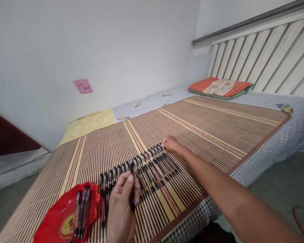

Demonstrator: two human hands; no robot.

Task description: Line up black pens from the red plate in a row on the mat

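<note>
Upright in my left hand (122,207) is a black pen (131,167), its bare tip pointing up, pinched between thumb and fingers. Below and around that hand lies a long row of capped pens (155,173), side by side on a striped bamboo mat (192,121); the hand hides some of them. My right hand (170,142) is curled closed at the far right end of the row, beside the last pen caps. What its fingers hold, if anything, is hidden from this side.
A red scalloped plate (50,211) with a few pens (83,207) in it sits at the front left. Folded orange and green bedding (219,87) lies by the white slatted headboard (263,57). A pink note (83,86) is stuck to the wall. The bed's front edge drops to the floor.
</note>
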